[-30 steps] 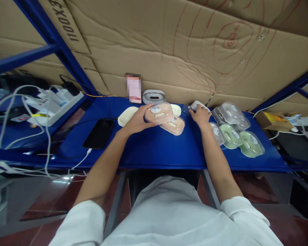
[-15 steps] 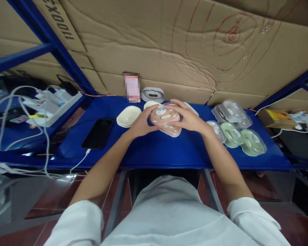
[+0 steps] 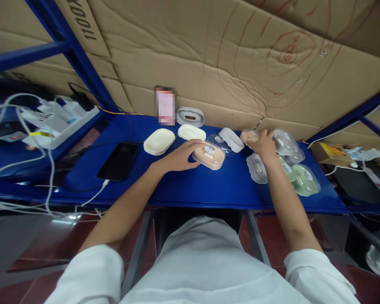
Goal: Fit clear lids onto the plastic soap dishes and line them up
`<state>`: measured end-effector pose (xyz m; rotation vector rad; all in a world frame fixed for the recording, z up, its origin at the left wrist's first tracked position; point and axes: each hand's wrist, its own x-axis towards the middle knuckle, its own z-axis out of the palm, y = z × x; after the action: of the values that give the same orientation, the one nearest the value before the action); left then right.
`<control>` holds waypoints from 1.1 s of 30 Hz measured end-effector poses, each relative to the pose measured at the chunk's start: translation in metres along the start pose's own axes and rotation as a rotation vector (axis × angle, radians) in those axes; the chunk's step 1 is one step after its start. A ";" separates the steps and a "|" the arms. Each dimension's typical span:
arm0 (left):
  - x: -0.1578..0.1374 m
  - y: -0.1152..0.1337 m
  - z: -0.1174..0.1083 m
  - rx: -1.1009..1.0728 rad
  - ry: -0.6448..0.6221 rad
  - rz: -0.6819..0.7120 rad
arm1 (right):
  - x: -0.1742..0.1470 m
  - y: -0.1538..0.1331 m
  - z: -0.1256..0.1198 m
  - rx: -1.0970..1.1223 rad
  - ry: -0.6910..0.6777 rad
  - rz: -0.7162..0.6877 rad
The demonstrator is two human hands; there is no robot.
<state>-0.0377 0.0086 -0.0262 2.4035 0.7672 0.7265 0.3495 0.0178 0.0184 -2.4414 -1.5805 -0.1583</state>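
Note:
My left hand (image 3: 183, 155) is closed on the left end of a pink soap box (image 3: 215, 159), fingers over the top and thumb at the near side. The box has a clear cover with a round label. Over at the back right, my right hand (image 3: 266, 147) grips a second pink soap box (image 3: 248, 136), partly hidden by the fingers. Between the hands lie a clear plastic cover (image 3: 225, 147) and a pale grey soap box part (image 3: 232, 140) with an oval opening. Two cream soap trays (image 3: 160, 141) sit beyond and left of my left hand.
Grey covered boxes (image 3: 285, 141) and green covered boxes (image 3: 305, 179) stand around my right forearm, with another grey one (image 3: 257, 168) nearer. A black phone (image 3: 118, 161) on a cable lies left. A grey slotted piece (image 3: 190, 117) leans against the cardboard wall (image 3: 177, 50).
Both hands held pink boxes together at the centre. My right hand has carried one to the back right; my left keeps the other, now lower. The grey part and clear cover have become visible.

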 end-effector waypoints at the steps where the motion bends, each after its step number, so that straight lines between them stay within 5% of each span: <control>1: 0.000 -0.001 0.001 0.003 -0.006 -0.009 | -0.002 -0.003 0.002 -0.031 -0.019 0.008; 4: 0.001 -0.003 0.003 0.034 -0.002 -0.059 | -0.013 -0.016 0.004 -0.070 0.015 -0.107; 10: 0.000 -0.008 0.000 0.000 0.050 -0.080 | -0.048 -0.052 0.016 0.114 0.053 -0.634; 18: 0.001 -0.005 0.000 0.187 0.219 -0.035 | -0.060 -0.055 0.033 0.193 -0.029 -0.649; 22: 0.000 0.017 0.011 0.162 0.064 -0.007 | -0.064 -0.054 0.035 0.144 0.082 -0.650; 26: -0.002 0.028 0.020 0.214 -0.110 0.031 | -0.076 -0.062 0.037 0.118 0.021 -0.716; 33: 0.000 0.023 0.019 0.161 -0.167 0.059 | -0.082 -0.065 0.037 0.225 -0.082 -0.742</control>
<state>-0.0175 -0.0140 -0.0262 2.6023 0.7131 0.4944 0.2558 -0.0199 -0.0263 -1.6177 -2.3197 0.0034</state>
